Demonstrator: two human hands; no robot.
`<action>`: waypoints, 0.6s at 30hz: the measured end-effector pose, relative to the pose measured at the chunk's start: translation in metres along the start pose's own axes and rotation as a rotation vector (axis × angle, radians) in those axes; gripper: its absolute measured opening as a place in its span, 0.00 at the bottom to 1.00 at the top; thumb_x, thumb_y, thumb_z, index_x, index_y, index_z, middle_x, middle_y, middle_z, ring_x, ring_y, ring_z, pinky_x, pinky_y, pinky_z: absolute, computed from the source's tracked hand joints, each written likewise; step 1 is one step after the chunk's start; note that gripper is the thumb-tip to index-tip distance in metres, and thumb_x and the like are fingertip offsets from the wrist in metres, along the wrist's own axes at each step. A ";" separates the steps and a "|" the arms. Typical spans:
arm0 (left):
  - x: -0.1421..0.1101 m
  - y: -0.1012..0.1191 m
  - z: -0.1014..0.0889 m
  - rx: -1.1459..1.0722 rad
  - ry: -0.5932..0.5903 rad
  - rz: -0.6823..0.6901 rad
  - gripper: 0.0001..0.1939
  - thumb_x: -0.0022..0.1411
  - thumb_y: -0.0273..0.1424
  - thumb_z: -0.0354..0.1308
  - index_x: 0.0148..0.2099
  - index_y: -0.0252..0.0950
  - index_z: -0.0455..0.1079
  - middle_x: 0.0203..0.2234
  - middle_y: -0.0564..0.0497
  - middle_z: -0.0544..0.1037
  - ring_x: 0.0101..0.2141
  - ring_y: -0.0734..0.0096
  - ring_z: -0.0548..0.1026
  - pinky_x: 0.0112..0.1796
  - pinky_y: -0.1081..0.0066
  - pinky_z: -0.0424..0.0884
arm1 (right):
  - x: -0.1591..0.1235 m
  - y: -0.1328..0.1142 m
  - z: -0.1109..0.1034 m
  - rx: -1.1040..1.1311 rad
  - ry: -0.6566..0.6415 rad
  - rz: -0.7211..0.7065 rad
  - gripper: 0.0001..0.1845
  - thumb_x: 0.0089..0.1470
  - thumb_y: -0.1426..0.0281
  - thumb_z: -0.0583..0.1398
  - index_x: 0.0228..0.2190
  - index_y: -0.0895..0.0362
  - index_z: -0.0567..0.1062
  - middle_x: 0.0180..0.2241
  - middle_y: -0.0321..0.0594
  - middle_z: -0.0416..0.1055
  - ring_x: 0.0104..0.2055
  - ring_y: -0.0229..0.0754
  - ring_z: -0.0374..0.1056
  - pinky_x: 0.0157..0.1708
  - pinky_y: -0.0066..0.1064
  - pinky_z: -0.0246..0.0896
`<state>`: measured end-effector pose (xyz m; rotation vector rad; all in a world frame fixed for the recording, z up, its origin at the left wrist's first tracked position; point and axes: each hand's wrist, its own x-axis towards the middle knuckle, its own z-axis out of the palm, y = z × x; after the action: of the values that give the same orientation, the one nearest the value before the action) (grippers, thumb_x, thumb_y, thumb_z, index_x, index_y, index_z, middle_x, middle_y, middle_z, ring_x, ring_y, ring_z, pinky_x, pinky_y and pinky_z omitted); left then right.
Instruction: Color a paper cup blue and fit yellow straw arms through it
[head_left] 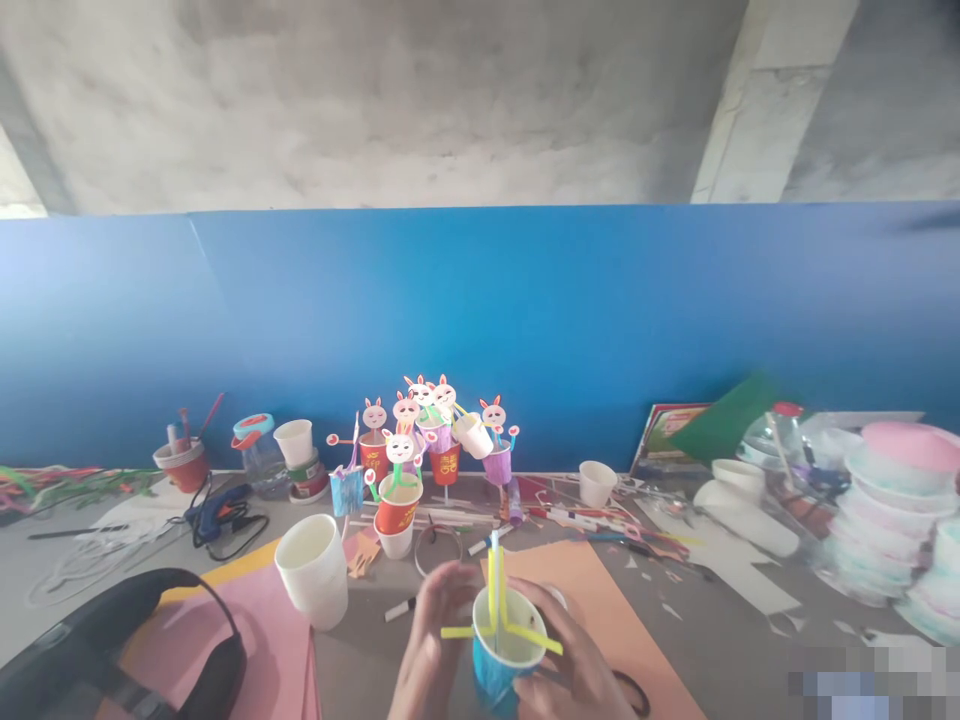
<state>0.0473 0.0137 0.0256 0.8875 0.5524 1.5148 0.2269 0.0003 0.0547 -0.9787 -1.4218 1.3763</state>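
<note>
A paper cup [496,672] wrapped in blue stands low in the centre, its mouth facing up. Yellow strips [496,590] rise from its middle, and two more stick out sideways over the rim. My right hand [570,665] holds the cup from the right, fingers around its side and low front. On the other side, my left hand [436,625] is loosely curved beside the cup and slightly blurred, with a gap to the wall. The left strip's end overlaps this hand in view. Beneath lies a sheet of orange paper [600,600].
Rabbit-faced cup figures [397,500] cluster at the back centre. A white cup [311,575] stands on pink paper [262,640] at left, near a black headset-like object [217,660]. A glue gun [217,512] lies behind. Stacked bowls [877,530] stand at right; pens and scraps lie around.
</note>
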 end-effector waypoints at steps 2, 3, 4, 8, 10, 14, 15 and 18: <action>0.004 0.012 -0.005 0.176 0.151 0.065 0.26 0.62 0.54 0.57 0.53 0.43 0.75 0.54 0.42 0.74 0.53 0.48 0.72 0.48 0.56 0.73 | -0.002 0.003 0.001 0.015 0.034 0.023 0.37 0.48 0.55 0.67 0.59 0.49 0.70 0.58 0.48 0.69 0.59 0.56 0.68 0.54 0.40 0.67; 0.005 0.020 -0.006 0.301 0.202 0.122 0.21 0.65 0.48 0.57 0.53 0.44 0.75 0.56 0.43 0.73 0.55 0.51 0.71 0.51 0.57 0.72 | -0.003 0.005 0.002 0.031 0.048 0.042 0.37 0.48 0.55 0.68 0.59 0.48 0.70 0.59 0.47 0.69 0.59 0.56 0.68 0.54 0.39 0.67; 0.005 0.027 -0.007 0.426 0.206 0.197 0.17 0.65 0.44 0.59 0.52 0.44 0.75 0.57 0.44 0.72 0.57 0.51 0.70 0.54 0.58 0.71 | -0.004 0.006 0.003 0.049 0.059 0.059 0.37 0.48 0.55 0.68 0.59 0.48 0.70 0.59 0.47 0.68 0.60 0.56 0.68 0.53 0.38 0.67; -0.002 0.043 0.003 1.004 0.022 0.566 0.09 0.66 0.33 0.58 0.47 0.44 0.77 0.59 0.43 0.68 0.60 0.50 0.68 0.55 0.56 0.72 | -0.007 0.007 0.001 0.011 0.077 0.038 0.34 0.49 0.56 0.68 0.57 0.47 0.73 0.61 0.47 0.67 0.62 0.57 0.65 0.52 0.36 0.69; -0.006 0.043 0.014 1.222 -0.016 0.708 0.10 0.67 0.30 0.56 0.48 0.45 0.77 0.60 0.42 0.66 0.59 0.51 0.68 0.52 0.56 0.73 | -0.006 0.004 -0.002 -0.095 0.065 -0.028 0.33 0.51 0.56 0.67 0.58 0.46 0.73 0.61 0.46 0.69 0.62 0.57 0.65 0.54 0.37 0.69; -0.007 0.046 0.041 1.505 -0.073 0.923 0.13 0.67 0.25 0.54 0.39 0.47 0.77 0.42 0.49 0.78 0.44 0.61 0.74 0.52 0.57 0.67 | -0.006 0.000 -0.007 -0.233 0.041 -0.115 0.36 0.49 0.55 0.69 0.58 0.48 0.73 0.60 0.46 0.71 0.63 0.60 0.64 0.57 0.39 0.68; -0.006 0.048 0.047 1.534 -0.110 0.956 0.13 0.67 0.25 0.55 0.38 0.47 0.77 0.37 0.52 0.80 0.40 0.63 0.74 0.51 0.59 0.65 | -0.007 0.000 -0.008 -0.265 0.048 -0.146 0.36 0.49 0.55 0.69 0.59 0.49 0.73 0.60 0.46 0.71 0.64 0.60 0.64 0.57 0.40 0.67; 0.002 0.056 0.058 1.549 -0.252 1.005 0.09 0.68 0.27 0.55 0.36 0.44 0.74 0.33 0.55 0.83 0.37 0.66 0.74 0.45 0.64 0.64 | -0.009 0.002 -0.008 -0.392 0.058 -0.300 0.35 0.53 0.56 0.67 0.61 0.49 0.70 0.60 0.47 0.71 0.63 0.59 0.65 0.58 0.41 0.67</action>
<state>0.0587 -0.0015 0.1037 2.8168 1.2119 1.5756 0.2371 -0.0055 0.0514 -0.9894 -1.7521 0.8619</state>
